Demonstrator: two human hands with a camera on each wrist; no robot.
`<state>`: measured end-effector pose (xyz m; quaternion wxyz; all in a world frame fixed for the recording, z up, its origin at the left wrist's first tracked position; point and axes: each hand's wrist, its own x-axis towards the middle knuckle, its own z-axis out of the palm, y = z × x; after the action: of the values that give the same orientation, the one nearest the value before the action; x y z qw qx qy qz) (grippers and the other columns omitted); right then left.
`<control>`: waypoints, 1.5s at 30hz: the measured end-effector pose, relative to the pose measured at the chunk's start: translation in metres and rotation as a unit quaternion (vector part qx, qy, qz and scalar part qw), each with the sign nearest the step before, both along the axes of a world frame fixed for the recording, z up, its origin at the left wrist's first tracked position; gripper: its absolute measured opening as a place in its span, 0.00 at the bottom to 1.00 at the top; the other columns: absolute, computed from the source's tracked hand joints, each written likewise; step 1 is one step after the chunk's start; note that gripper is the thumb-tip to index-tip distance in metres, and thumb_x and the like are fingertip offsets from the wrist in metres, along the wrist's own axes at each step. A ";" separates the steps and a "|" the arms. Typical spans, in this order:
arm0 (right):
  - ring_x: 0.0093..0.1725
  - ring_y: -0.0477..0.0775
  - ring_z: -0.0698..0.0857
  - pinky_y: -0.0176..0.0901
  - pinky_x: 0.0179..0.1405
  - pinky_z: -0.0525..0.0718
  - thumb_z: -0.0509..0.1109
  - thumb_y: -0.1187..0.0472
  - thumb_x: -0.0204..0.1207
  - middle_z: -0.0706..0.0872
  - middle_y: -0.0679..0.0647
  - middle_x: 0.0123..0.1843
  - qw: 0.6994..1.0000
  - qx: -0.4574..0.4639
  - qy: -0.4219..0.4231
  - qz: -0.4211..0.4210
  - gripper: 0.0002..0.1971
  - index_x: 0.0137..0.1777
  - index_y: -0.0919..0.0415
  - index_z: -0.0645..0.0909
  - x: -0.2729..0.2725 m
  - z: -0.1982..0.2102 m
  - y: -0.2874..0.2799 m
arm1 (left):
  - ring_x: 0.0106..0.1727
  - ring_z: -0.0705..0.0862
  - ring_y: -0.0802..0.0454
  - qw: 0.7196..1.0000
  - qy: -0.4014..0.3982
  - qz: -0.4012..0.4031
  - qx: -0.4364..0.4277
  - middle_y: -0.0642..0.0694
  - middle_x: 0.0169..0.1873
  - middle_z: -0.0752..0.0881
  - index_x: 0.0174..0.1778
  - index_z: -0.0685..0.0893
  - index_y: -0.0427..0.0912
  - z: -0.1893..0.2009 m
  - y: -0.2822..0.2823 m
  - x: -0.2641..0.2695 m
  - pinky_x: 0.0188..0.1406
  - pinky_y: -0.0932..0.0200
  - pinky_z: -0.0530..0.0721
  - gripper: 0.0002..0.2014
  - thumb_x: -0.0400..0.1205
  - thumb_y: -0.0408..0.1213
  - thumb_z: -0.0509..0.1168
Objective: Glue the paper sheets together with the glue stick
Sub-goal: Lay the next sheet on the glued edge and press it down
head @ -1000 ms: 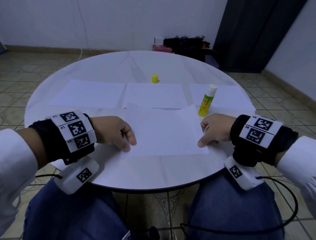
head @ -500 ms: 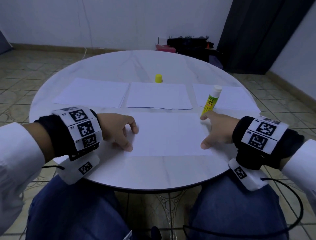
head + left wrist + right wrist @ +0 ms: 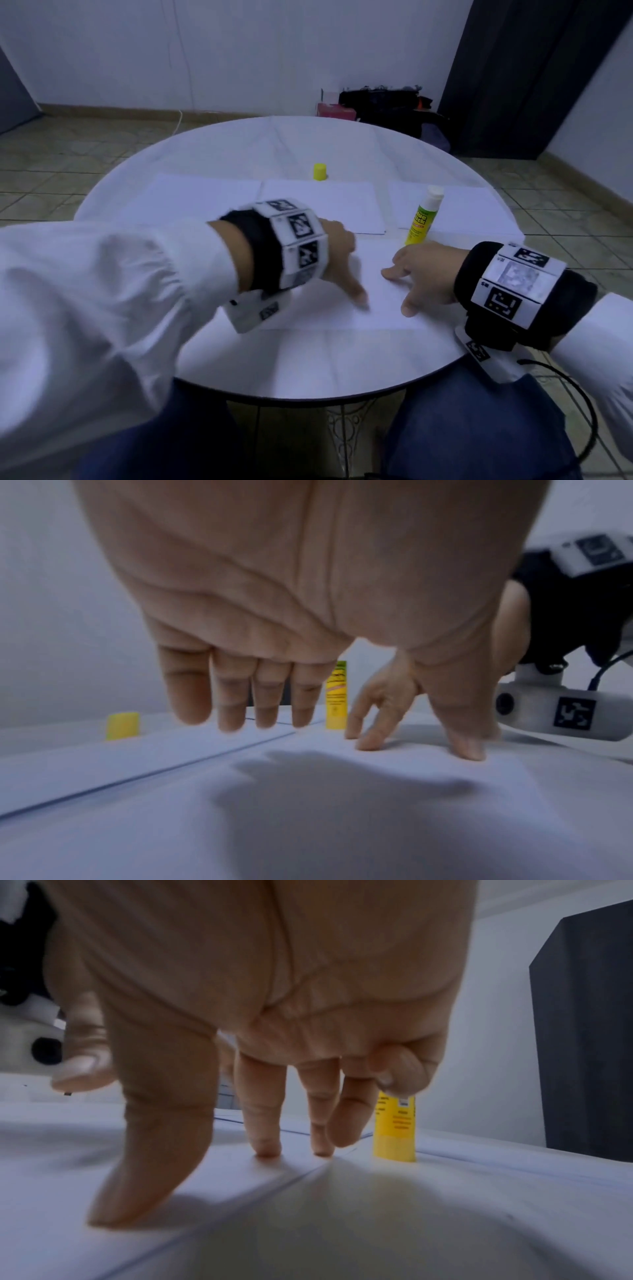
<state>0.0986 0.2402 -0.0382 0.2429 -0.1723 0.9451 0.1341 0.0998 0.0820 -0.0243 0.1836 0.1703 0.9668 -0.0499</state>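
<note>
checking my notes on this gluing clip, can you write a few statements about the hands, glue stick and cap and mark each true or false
1. The glue stick stands upright on the table with its cap off. True.
2. The right hand grips the glue stick. False: its fingertips press on the near paper sheet, and the stick stands free behind it.
3. The yellow cap sits on the table beyond the middle sheet. True.
4. The left hand holds the yellow cap. False: its fingers are straight and hold nothing, over the near sheet.
5. Three paper sheets lie in a row beyond the near sheet. True.
</note>
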 end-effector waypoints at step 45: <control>0.79 0.57 0.63 0.46 0.73 0.64 0.62 0.46 0.81 0.59 0.57 0.82 0.971 -0.037 -0.033 0.233 0.36 0.83 0.63 0.55 0.025 0.002 -0.132 | 0.85 0.40 0.47 0.987 -0.064 0.023 -0.147 0.43 0.84 0.38 0.82 0.32 0.36 -0.024 -0.098 0.019 0.83 0.42 0.50 0.70 0.63 0.70 0.72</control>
<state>0.1237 0.1078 -0.0360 0.2297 -0.4012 0.8747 0.1458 0.1186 -0.0156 -0.0481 0.2695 0.1221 0.9389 -0.1757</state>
